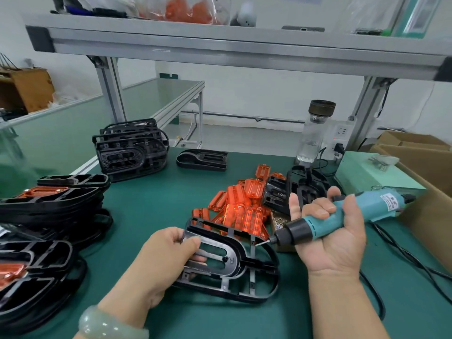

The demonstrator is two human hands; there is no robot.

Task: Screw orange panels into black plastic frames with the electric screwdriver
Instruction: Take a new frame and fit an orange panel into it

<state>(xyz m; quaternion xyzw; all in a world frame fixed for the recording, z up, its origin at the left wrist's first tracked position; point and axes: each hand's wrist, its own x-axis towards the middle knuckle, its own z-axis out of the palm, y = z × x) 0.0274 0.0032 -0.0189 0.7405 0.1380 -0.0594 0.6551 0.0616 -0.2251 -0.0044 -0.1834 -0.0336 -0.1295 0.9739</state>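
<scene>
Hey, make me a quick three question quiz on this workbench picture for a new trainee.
1. True or false: the right hand holds the electric screwdriver.
2. Which hand grips the black frame? A left, B right, C neither.
3. Fill in: the pile of orange panels lies ___ the frame, farther from the person.
Key: 1 true; 2 A, the left hand; 3 behind.

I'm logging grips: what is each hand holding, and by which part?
Left hand grips the black plastic frame by its left end; right hand holds the teal electric screwdriver around its barrel.
</scene>
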